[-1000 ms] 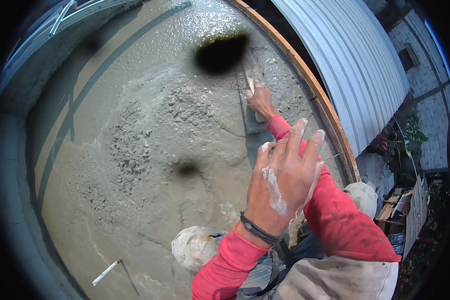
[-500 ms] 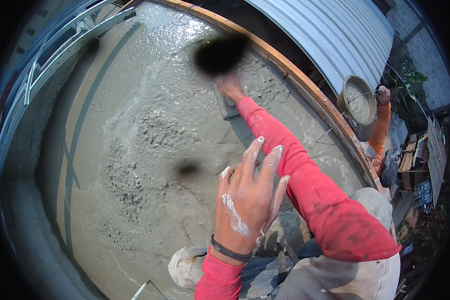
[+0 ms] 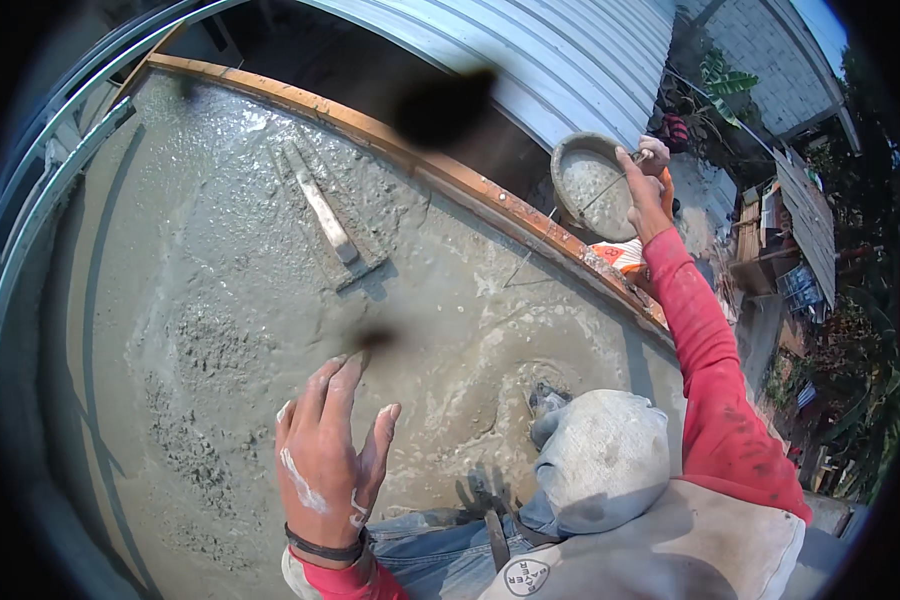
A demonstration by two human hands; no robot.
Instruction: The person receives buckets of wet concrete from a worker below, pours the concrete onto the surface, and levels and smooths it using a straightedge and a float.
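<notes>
My left hand [image 3: 330, 445], smeared with pale mortar, hovers open over wet grey concrete [image 3: 440, 380]. My right hand [image 3: 645, 200] reaches out to the right, fingers on the wire handle of a round bucket [image 3: 570, 170] of grey mix, just past the wooden edge board [image 3: 470, 195]. A co-worker's hand [image 3: 655, 155] holds the same handle, with an orange sleeve behind. A float [image 3: 325, 220] with a pale handle lies by itself on the concrete near that board. My knee [image 3: 600, 450] shows below. Dark blurred spots hide parts of the view.
Outside the board lie a dark gap, a corrugated metal roof [image 3: 560, 50], a block wall [image 3: 755, 65] and a pile of planks [image 3: 755, 225]. Metal rails [image 3: 55, 190] and a low wall run along the left side of the slab.
My right hand has left the float on the concrete and moved right onto the bucket's handle. The co-worker's bucket has come to the board. My left hand has moved left; the view has turned.
</notes>
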